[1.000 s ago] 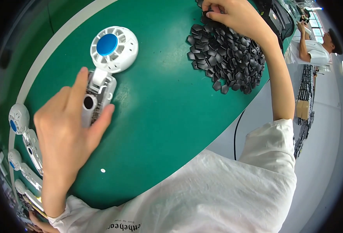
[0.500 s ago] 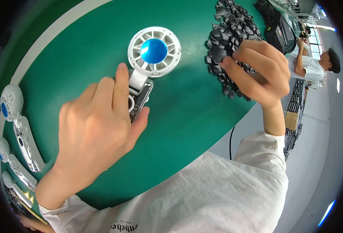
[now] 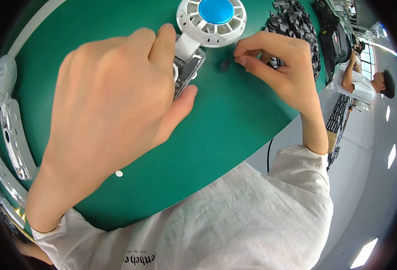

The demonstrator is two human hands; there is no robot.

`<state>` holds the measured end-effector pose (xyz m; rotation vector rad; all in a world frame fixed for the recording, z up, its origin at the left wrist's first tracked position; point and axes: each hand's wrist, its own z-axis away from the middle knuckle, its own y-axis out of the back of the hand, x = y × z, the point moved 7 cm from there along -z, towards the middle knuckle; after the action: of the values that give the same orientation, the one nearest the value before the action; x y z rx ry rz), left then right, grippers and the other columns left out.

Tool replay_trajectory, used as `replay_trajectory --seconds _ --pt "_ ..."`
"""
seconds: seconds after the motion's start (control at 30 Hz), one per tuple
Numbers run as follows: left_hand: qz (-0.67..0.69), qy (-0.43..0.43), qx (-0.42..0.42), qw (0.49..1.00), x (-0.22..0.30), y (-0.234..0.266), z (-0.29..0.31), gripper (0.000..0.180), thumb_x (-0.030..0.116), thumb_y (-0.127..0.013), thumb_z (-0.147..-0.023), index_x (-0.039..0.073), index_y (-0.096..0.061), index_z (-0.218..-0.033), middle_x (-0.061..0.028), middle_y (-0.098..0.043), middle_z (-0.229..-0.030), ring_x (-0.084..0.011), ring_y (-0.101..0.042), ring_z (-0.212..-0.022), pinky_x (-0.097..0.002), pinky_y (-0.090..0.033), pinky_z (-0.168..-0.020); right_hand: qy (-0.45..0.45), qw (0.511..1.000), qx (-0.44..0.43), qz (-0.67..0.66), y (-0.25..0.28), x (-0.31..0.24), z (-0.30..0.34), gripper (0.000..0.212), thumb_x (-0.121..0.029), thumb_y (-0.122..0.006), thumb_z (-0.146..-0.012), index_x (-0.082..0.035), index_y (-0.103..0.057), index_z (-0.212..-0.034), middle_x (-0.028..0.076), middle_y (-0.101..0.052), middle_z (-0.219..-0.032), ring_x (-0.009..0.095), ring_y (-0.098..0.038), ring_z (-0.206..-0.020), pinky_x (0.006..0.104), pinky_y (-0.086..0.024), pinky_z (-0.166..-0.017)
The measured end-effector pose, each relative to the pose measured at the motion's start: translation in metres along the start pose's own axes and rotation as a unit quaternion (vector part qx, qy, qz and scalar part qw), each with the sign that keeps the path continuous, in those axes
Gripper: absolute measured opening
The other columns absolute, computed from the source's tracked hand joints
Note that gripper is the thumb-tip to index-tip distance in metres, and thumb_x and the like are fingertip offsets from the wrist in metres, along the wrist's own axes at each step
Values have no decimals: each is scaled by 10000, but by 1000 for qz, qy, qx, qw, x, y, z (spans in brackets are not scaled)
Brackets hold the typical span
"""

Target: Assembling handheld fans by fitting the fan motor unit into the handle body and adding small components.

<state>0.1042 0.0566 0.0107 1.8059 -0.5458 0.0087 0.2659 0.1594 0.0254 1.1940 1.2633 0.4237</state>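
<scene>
My left hand is closed around the handle of a white handheld fan, palm down. The fan's round slotted head, with a shiny blue disc in the centre, points away from me, partly cut off by the top edge. Part of the handle's clear and grey inside shows between thumb and forefinger. To the right, my right hand is pinched, thumb against forefinger, near the fan head. Just left of its fingertips is a small dark blurred shape; whether it is a piece or a shadow is unclear.
A heap of small black plastic pieces lies behind my right hand, beside a black bag-like item. More white fans line the left edge. A small white dot lies on the green table. Another person is at far right.
My right hand has come left from the black heap toward the fan. My view has shifted, so the fan and left hand appear higher and larger.
</scene>
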Motion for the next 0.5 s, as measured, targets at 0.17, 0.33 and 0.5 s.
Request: replay_trajectory --seconds 0.17,0.33,0.5 --pt "2 -7 10 1000 -8 6 15 605 183 -863 -714 -41 -672 -1243 -91 -589 -793 -238 -565 -602 -358 -445 -531 4 998 -3 68 -7 -18 -2 189 46 -745 -787 -31 -741 -959 39 -668 -781 121 -633 -630 260 -455 -522" --pt "-4 7 49 999 -6 16 17 606 174 -870 -705 -36 -674 -1239 -92 -598 -799 -238 -571 -610 -350 -448 -537 32 998 4 54 -17 -36 -6 186 22 -762 -783 -46 -746 -956 19 -643 -758 108 -598 -603 255 -441 -509" --pt "3 4 48 999 -5 16 9 586 173 -869 -708 -34 -680 -1223 -90 -600 -800 -237 -571 -612 -345 -450 -543 62 995 13 72 -30 -39 -8 239 -33 -809 -766 -65 -752 -996 10 -631 -732 95 -566 -567 243 -419 -493"
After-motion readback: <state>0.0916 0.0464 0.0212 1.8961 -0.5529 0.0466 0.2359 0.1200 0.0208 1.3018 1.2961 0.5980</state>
